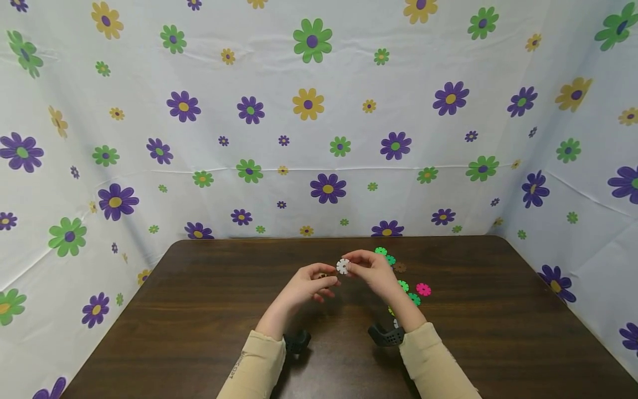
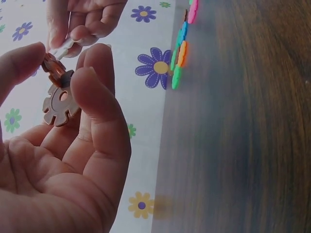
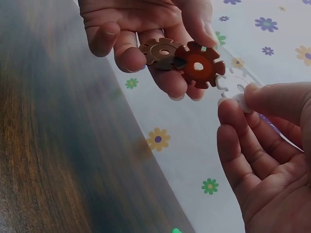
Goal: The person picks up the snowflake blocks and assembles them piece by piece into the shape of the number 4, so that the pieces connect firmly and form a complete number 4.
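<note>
White disc in right grip

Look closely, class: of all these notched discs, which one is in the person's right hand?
The white disc pinched by the right hand. The left hand holds brown discs, while others, like the pink disc, lie on the table.
</note>
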`<state>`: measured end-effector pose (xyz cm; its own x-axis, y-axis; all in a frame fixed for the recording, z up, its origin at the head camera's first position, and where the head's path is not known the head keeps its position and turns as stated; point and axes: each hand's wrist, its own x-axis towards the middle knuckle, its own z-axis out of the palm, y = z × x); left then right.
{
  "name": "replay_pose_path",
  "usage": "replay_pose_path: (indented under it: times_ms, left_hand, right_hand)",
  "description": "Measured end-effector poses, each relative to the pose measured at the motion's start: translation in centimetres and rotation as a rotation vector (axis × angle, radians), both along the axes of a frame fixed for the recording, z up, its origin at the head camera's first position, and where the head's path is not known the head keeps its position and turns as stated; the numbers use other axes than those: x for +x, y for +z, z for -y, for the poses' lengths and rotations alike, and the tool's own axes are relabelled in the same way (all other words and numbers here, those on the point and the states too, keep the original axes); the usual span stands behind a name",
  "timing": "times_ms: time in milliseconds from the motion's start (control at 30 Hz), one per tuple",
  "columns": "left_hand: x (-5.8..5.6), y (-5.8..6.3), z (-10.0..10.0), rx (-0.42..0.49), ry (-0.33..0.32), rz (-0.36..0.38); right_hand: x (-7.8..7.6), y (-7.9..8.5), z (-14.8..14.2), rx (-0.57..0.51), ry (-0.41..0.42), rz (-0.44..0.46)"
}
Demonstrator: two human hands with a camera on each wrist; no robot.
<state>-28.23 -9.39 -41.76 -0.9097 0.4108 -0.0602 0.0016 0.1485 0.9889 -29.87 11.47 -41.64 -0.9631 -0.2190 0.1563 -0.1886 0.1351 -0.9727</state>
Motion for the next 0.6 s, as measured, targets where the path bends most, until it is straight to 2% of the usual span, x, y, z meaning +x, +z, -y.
replay_pose_path:
  times_ms: [400, 600]
  left_hand:
    - [-0.28, -0.14, -0.1, 0.004, -0.023, -0.009]
    - [-0.18, -0.09, -0.04, 0.006, -0.046, -0.038]
  right_hand:
    - [-0.02, -0.14, 0.2, 0.016, -0.012, 0.017]
    - [0.11, -0.23, 0.49, 0.0, -0.032, 0.003]
